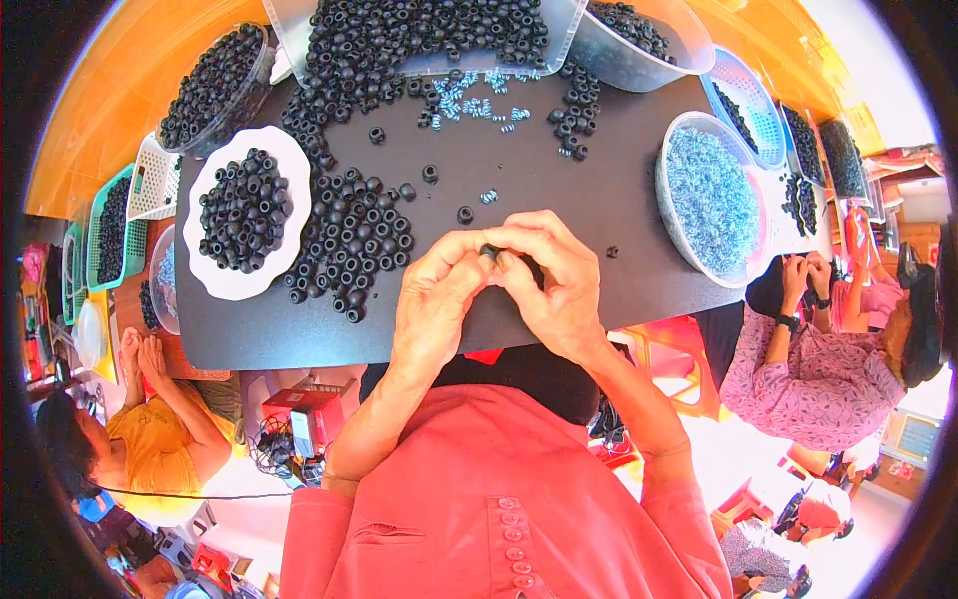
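Both my hands meet over the near part of the dark table (269,339), fingertips pinched together. Between them is a small black round part (489,252), bead-like and mostly hidden by the fingers. My left hand (434,290) pinches it from the left. My right hand (557,285) closes on it from the other side, thumb against it. Just beyond the fingers lie a loose black bead-like part (465,215) and a small metal spring (488,197). Left of my hands spreads a pile of black round parts with holes (349,240).
A white scalloped plate (236,287) holds more black parts. Springs fill a clear round bowl (711,200) at right and lie loose (469,100) before the far clear bin (564,40). Co-workers sit left (165,439) and right (818,384); tubs of parts line the table's far edge.
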